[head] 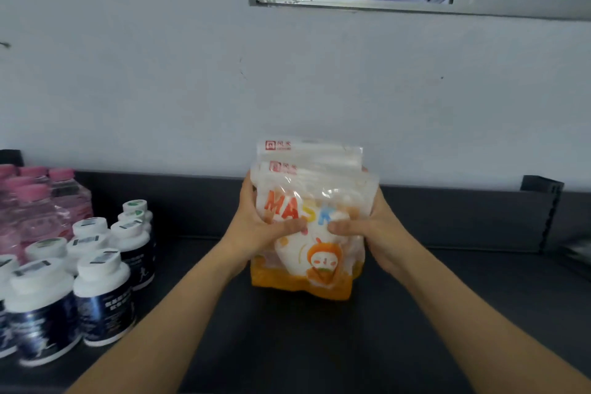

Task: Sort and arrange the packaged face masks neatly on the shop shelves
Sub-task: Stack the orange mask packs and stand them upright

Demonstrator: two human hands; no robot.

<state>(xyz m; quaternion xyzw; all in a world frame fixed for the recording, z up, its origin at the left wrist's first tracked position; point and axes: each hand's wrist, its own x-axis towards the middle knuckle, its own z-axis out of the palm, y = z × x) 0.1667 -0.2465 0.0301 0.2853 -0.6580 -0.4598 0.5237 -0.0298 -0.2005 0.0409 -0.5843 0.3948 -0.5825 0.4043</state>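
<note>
A stack of packaged face masks (315,189) stands upright on the dark shelf (287,339), clear bags with a white top strip, coloured "MASK" lettering and an orange base with a cartoon figure. My left hand (256,227) grips the stack's left side, thumb pressed across the front. My right hand (374,233) grips the right side, its thumb also on the front. The two thumbs almost meet at the middle. A taller pack rises behind the front one.
White-capped dark supplement bottles (96,269) crowd the shelf's left. Pink-capped water bottles (35,201) stand behind them. A black shelf divider (543,201) rises at the right. A pale wall with a window lies behind the shelf.
</note>
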